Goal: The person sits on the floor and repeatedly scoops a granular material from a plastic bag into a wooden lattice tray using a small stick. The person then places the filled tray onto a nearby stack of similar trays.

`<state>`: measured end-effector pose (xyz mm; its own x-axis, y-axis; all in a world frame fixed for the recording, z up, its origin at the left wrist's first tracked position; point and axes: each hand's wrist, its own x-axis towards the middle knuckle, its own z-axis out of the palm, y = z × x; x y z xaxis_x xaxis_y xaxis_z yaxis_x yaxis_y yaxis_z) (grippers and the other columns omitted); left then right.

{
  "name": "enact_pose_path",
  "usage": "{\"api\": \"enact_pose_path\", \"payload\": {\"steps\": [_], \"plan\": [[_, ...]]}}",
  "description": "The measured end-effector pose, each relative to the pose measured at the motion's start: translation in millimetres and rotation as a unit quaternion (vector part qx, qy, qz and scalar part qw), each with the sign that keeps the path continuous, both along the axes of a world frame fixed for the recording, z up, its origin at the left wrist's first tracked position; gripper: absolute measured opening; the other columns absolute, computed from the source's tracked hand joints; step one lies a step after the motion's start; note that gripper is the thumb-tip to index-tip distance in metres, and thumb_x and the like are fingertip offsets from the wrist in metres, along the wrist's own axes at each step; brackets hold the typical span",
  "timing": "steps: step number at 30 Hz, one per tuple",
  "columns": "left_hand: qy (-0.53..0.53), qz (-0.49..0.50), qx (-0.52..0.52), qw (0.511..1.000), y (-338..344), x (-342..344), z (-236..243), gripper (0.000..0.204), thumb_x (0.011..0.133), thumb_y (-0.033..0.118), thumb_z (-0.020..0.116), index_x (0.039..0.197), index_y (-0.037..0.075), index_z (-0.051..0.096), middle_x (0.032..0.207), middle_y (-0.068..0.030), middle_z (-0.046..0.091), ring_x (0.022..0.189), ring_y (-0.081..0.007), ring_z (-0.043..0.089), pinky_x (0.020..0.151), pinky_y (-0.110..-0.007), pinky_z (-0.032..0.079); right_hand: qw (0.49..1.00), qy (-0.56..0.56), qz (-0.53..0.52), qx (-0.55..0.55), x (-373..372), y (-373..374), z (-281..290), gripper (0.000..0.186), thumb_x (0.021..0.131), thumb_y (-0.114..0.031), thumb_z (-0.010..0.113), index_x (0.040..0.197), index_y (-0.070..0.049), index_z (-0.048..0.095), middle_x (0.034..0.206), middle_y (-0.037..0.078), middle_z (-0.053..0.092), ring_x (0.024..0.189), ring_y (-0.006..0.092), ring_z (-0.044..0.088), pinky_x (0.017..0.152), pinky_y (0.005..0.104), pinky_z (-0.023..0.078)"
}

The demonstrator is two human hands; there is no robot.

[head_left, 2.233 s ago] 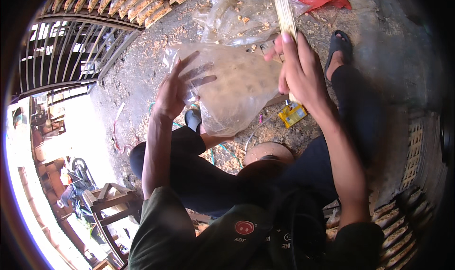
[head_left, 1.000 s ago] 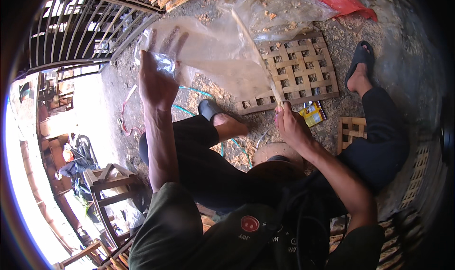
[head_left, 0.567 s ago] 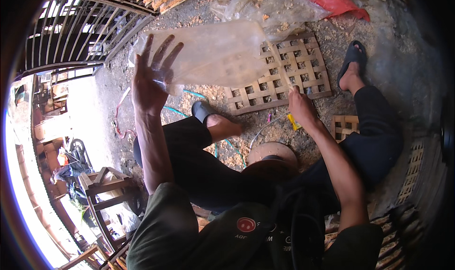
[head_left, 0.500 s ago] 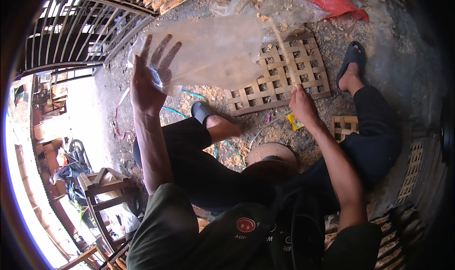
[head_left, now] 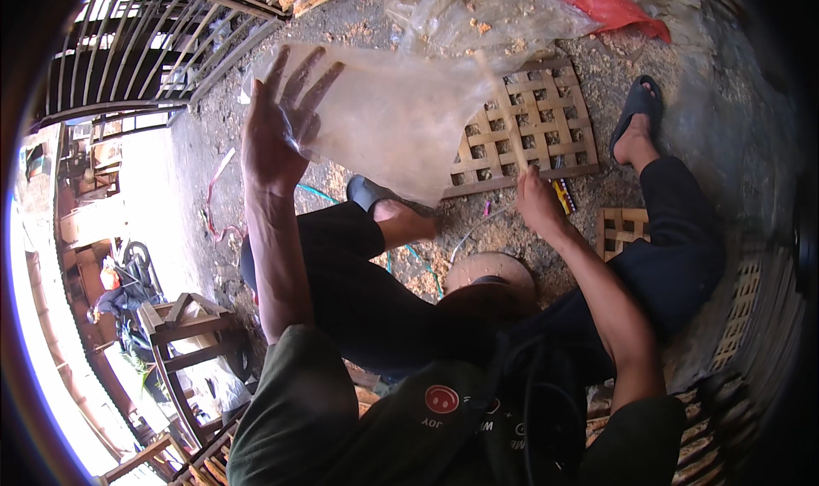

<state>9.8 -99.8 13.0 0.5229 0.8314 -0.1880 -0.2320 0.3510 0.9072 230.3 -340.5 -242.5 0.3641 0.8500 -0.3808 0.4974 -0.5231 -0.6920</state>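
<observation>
A thin, translucent whitish sheet (head_left: 392,119) stretches in the air from my left hand to a pale wooden stick. My left hand (head_left: 277,149) is raised and open, its fingers spread against the sheet, and they show dimly through it. My right hand (head_left: 540,204) is closed around the lower end of the stick (head_left: 508,115), which points up and away. The sheet's far right corner is close to the stick's upper end; whether it is fixed there I cannot tell. Below them on the ground lies a woven bamboo panel (head_left: 537,115), partly covered by the sheet.
Crumpled clear plastic (head_left: 461,17) and a red plastic piece (head_left: 597,4) lie at the back. A yellow packet (head_left: 563,196) is beside my right hand. Between my legs is a round, brownish disc-shaped object (head_left: 490,273). A wooden frame (head_left: 188,341) stands at left; slatted racks (head_left: 128,51) are behind.
The sheet's right part has swung down and nearer, uncovering more of the plastic behind. The left fingers have tipped slightly right. My right hand and the stick have shifted a little nearer.
</observation>
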Motion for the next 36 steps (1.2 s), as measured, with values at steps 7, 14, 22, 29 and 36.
{"api": "enact_pose_path", "payload": {"steps": [7, 14, 22, 29, 36], "plan": [[0.032, 0.012, 0.050, 0.998, -3.3, 13.5, 2.6, 0.059, 0.110, 0.044, 0.019, 0.158, 0.012, 0.025, 0.160, -0.0186, 0.032, 0.145, -0.0409, 0.034, 0.114, -0.050, 0.040, 0.964, 0.058, 0.073, 0.251, -33.3, 10.5, 86.1, 0.022, 0.105, -0.016, 0.045, 0.108, 0.005, 0.050, 0.062, 0.012, 0.062, 0.046, 0.0257, 0.063, 0.036, 0.0364, 0.049], [-0.062, -0.078, 0.013, 0.995, 14.1, 3.0, -6.2, 0.061, 0.109, 0.048, 0.016, 0.159, 0.014, 0.024, 0.160, -0.0175, 0.032, 0.145, -0.0377, 0.037, 0.110, -0.044, 0.041, 0.997, -0.011, 0.081, 0.005, -5.7, 11.2, 25.0, 0.029, 0.105, -0.016, 0.042, 0.110, 0.011, 0.051, 0.062, 0.021, 0.063, 0.056, 0.0380, 0.067, 0.045, 0.0456, 0.053], [0.052, -0.044, 0.079, 0.995, 12.1, 21.7, -23.7, 0.068, 0.107, 0.054, 0.028, 0.160, 0.010, 0.020, 0.158, -0.0205, 0.035, 0.142, -0.0367, 0.042, 0.075, -0.025, 0.046, 0.973, 0.130, -0.012, 0.191, -22.6, 24.5, 90.5, 0.034, 0.108, -0.026, 0.039, 0.105, 0.006, 0.050, 0.063, 0.013, 0.064, 0.061, 0.0347, 0.067, 0.057, 0.0449, 0.052], [0.104, -0.020, -0.024, 0.994, -5.9, 35.7, -33.0, 0.067, 0.102, 0.038, 0.057, 0.155, 0.006, 0.032, 0.150, -0.0163, 0.048, 0.128, -0.0264, 0.054, 0.083, -0.027, 0.047, 0.843, 0.503, -0.176, 0.069, -12.8, 32.6, 129.7, 0.033, 0.109, -0.032, 0.037, 0.108, -0.002, 0.050, 0.076, 0.005, 0.054, 0.039, 0.0074, 0.042, 0.033, 0.0266, 0.037], [0.291, -0.109, 0.135, 0.941, -17.2, 41.5, -45.4, 0.040, 0.101, 0.030, 0.063, 0.129, 0.001, 0.062, 0.118, -0.0070, 0.068, 0.101, -0.0143, 0.063, 0.083, -0.027, 0.050, 0.830, 0.515, -0.196, 0.086, -4.8, 31.2, 131.2, 0.032, 0.109, -0.033, 0.036, 0.109, -0.003, 0.048, 0.078, 0.006, 0.058, 0.040, 0.0076, 0.044, 0.032, 0.0241, 0.037]]}}
